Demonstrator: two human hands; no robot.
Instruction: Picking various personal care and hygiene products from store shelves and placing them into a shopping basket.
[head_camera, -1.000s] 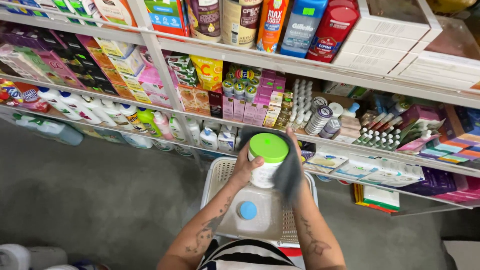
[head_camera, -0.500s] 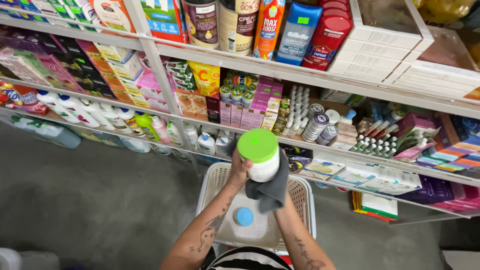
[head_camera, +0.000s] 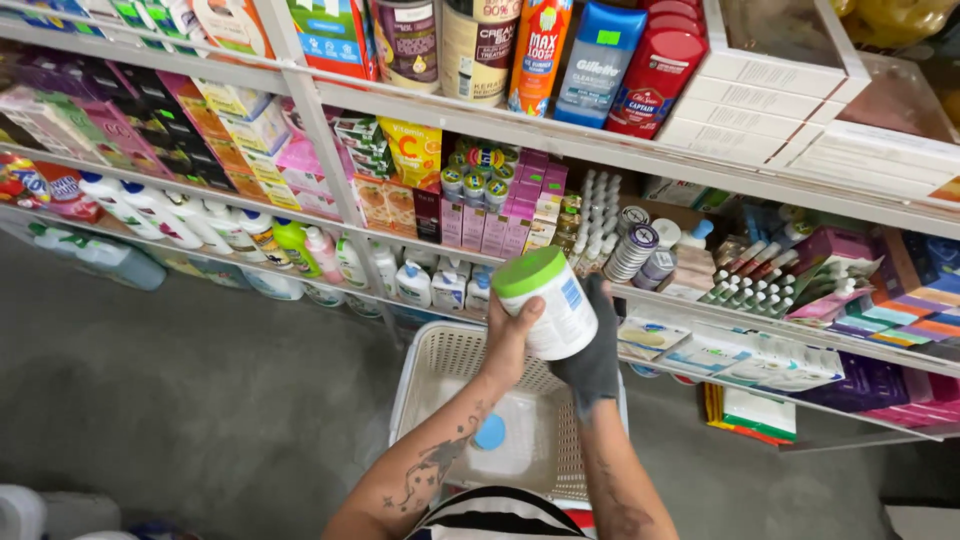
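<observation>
The white jar (head_camera: 552, 305) with its green lid is clasped between both hands above the white basket (head_camera: 440, 375). The bare left hand (head_camera: 512, 335) curls its fingers around one side; the right hand (head_camera: 593, 355), in a dark glove, grips the other. Since a moment ago the jar has tipped, its lid now leaning toward the shelf (head_camera: 700, 305) beyond the basket.

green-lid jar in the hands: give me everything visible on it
The jar is a squat white cylinder, plastic by its look, with a wide bright green lid, shut, and a blue panel on its label. It is tilted, lid toward the upper left, held above a white slatted basket before the shelves. The bare left hand grips its left side; the dark-gloved right hand cups its right and underside.
</observation>
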